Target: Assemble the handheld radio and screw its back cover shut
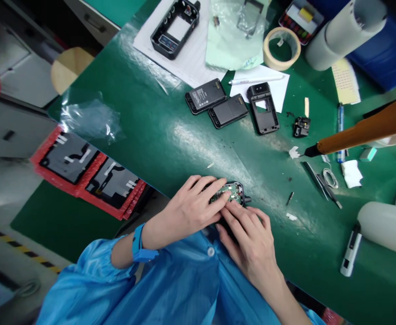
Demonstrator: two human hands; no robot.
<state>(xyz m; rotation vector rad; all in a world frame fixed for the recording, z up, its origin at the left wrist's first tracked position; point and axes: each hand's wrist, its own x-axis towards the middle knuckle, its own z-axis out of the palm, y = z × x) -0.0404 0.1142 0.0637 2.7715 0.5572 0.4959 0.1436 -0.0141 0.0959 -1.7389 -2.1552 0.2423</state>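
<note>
At the near edge of the green bench I hold a small black handheld radio (pixel 241 190) with its back open. A green circuit board (pixel 232 193) shows inside it, and a stubby antenna or knob points right. My left hand (pixel 193 203) reaches over the radio from the left, fingertips resting on the board and the casing; its thumb is hidden. My right hand (pixel 252 237) grips the near side, fingers bent against the edge close to the left fingertips. What lies under the fingers is covered. A blue wrist strap (pixel 140 243) circles my left wrist.
Beyond my hands lie two battery packs (pixel 205 95), a black housing (pixel 264 110) and a larger radio shell (pixel 175 29). A brown tool with a thin tip (pixel 363 128) slants in from the right, above tweezers (pixel 316 180). Red-wrapped panels (pixel 69 158) sit left, below the bench edge.
</note>
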